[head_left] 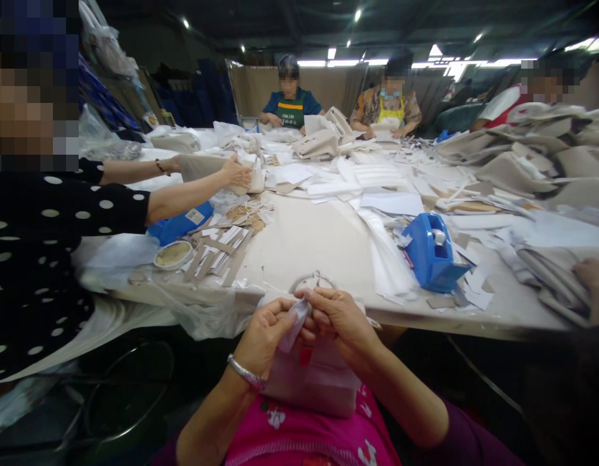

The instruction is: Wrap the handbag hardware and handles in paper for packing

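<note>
A small piece of thin whitish sheet (294, 330), paper or film, is pinched between the fingers of my left hand (265, 336) and right hand (345, 320). Both hands are closed and their fingertips nearly meet. Below them, a beige bag-like item (323, 391) rests on my lap against a pink apron (274, 417). A small red patch (305, 355) shows on it. Just beyond my fingers, a ring-like loop (315, 279) lies at the table edge; my hands partly cover it.
A blue tape dispenser (431, 255) stands on the table (313, 236) to the right. Cut strips (221, 252) and a round tape roll (173, 255) lie left. A co-worker's arms (197, 194) reach in from the left. Grey fabric (527, 158) is piled at right; several people work around.
</note>
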`<state>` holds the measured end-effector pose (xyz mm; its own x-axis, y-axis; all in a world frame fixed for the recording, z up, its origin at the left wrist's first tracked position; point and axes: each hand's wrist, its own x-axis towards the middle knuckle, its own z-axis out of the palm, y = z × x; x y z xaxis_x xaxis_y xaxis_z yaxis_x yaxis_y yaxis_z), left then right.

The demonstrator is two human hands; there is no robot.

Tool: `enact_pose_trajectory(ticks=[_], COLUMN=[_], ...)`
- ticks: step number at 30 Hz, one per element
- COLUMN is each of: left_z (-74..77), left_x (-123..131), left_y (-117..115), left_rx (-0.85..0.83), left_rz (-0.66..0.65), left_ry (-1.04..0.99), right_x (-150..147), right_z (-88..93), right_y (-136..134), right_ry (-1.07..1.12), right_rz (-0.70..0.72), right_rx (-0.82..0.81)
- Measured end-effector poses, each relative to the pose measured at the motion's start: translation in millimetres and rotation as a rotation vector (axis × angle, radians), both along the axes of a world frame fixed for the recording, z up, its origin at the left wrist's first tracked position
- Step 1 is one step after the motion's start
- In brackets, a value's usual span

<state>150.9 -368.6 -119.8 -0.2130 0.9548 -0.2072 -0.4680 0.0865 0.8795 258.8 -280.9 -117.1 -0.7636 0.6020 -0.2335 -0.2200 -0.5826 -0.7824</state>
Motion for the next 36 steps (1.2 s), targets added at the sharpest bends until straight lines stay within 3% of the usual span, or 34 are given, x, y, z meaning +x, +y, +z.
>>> enact_pose_trajectory(ticks=[9,14,16,22,24,27,30,36], left_z=[-4.9,-6.9,-3.8,9.6,9.1,4.7,1.2,3.7], left_x=[5.3,4.7,5.9,12.1,11.0,7.4,5.8,12.8], left_y=[3.9,5.7,6.9,9.6,11.4,14.3,16.0,18.0], left_rx=[-0.022,-0.045,-0.043,-0.071,-0.084,-0.093,-0.101,-0.101], left_rz=[0.072,0.121,0.129,0.172,0.160,0.145,0.162,0.217], left_ry=[0.111,0.154,0.178,0.254,0.276,0.308,0.328,0.322], right_x=[10.3,42.9,66.9,169.4,200.5,225.5,225.6,206.0], right_z=[-2.6,0.1,5.1,19.3,20.5,17.5,12.4,12.4], right_y=[2.8,12.4,31.5,141.5,175.3,205.9,215.4,223.0], right_ry=[-0.084,-0.251,-0.286,-0.496,-0.660,-0.838,-0.896,-0.856], right_rz=[0.005,-0.039,-0.183,-1.035,-1.138,-0.955,-0.719,-0.741], right_rx=[0.171,0.280,0.369,0.735,0.755,0.704,0.644,0.540])
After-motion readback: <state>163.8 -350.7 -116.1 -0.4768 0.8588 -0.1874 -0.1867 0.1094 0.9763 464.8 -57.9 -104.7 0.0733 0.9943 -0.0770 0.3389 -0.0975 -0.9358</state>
